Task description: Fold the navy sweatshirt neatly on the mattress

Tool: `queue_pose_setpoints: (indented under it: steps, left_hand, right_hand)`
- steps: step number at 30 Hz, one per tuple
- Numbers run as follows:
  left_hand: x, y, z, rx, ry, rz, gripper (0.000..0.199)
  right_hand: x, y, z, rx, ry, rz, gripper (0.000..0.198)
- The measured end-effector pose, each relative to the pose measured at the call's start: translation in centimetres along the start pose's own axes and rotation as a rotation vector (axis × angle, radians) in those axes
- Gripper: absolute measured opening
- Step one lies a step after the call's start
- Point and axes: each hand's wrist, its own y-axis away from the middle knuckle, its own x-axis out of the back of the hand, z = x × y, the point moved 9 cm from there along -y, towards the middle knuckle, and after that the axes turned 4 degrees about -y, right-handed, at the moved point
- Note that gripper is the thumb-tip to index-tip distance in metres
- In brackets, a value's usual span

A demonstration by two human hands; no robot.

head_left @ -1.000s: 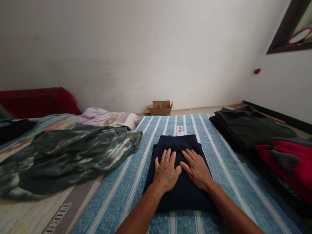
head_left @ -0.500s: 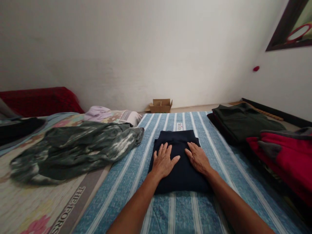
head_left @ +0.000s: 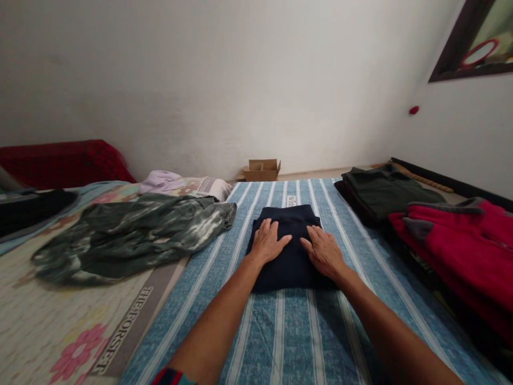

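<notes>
A dark navy garment, folded into a compact block, lies on the blue and white striped sheet. What kind of garment it is I cannot tell. My left hand rests palm down on its left side, fingers stretched and thumb out. On its right side lies my right hand, flat too, with the fingers pointing away and to the left. Neither hand grips the cloth. A gap between the two thumbs shows the navy fabric.
To the left, a crumpled grey-green patterned garment spreads over the floral bedding. A dark green folded stack and red folded clothes are at right. Behind stands a cardboard box by the wall.
Both hands have stayed flat on the navy garment, which now looks shorter front to back, its near edge farther off. The view has shifted slightly, and a striped sleeve shows at the left arm.
</notes>
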Motion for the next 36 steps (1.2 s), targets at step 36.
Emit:
queue_pose_setpoints:
  steps: [36]
  left_hand:
    - [-1.9, 7.0, 0.9, -0.107, -0.046, -0.052, 0.059]
  right_hand:
    - [-2.2, 8.2, -3.9, 0.393, 0.035, 0.03, 0.049]
